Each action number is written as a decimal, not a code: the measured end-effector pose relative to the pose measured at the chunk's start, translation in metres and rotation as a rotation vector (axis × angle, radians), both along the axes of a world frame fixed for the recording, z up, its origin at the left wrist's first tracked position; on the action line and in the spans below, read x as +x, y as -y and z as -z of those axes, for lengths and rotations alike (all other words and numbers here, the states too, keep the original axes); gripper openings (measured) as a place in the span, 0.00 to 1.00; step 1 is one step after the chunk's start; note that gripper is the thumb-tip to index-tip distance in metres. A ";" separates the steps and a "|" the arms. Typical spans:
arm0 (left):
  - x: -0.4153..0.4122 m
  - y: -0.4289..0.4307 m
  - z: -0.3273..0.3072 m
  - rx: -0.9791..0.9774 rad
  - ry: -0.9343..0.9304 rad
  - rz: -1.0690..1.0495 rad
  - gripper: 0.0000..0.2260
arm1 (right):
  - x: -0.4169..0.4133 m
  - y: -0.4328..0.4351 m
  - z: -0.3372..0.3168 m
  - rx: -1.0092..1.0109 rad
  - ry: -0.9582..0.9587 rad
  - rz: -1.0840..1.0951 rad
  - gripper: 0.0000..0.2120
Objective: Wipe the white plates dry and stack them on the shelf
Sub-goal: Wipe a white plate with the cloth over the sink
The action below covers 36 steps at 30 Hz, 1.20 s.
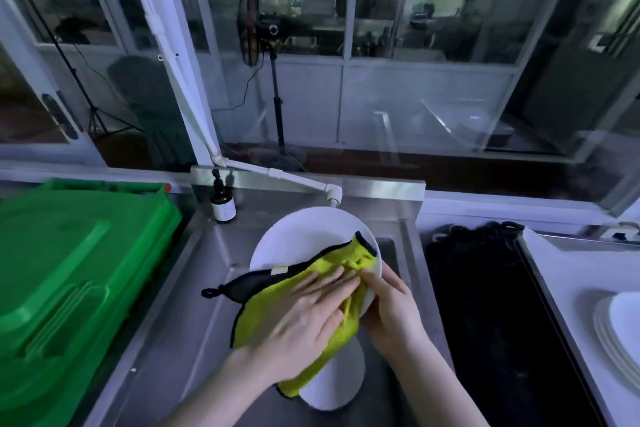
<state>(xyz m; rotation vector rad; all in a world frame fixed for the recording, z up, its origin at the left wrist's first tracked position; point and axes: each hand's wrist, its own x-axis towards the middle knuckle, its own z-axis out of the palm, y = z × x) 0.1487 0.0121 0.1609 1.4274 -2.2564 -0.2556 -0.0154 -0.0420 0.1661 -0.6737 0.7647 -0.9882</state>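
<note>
Over the steel sink I hold a white plate (301,239). My right hand (391,305) grips its right rim, thumb on top. A yellow cloth with a black edge (322,274) lies across the plate's face. My left hand (311,308) presses flat on the cloth with straight fingers. Below them, in the sink, lies another white plate (337,381), partly hidden by the cloth. A stack of white plates (620,333) sits on the white surface at the far right.
A green plastic crate (72,281) fills the counter on the left. A dark pump bottle (223,204) stands at the sink's back edge under a white pipe tap (332,192). A black mat (485,305) lies between the sink (180,315) and the white surface.
</note>
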 end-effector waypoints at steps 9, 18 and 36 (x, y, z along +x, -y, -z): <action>0.072 0.041 -0.001 0.070 0.267 -0.362 0.29 | 0.033 -0.001 0.000 -0.077 -0.082 0.074 0.17; 0.031 0.022 0.003 -0.059 0.246 -0.110 0.27 | 0.044 0.002 -0.008 -0.063 0.007 0.093 0.17; 0.037 0.032 0.008 -0.088 0.229 -0.136 0.28 | 0.047 0.001 -0.008 -0.128 -0.028 0.028 0.20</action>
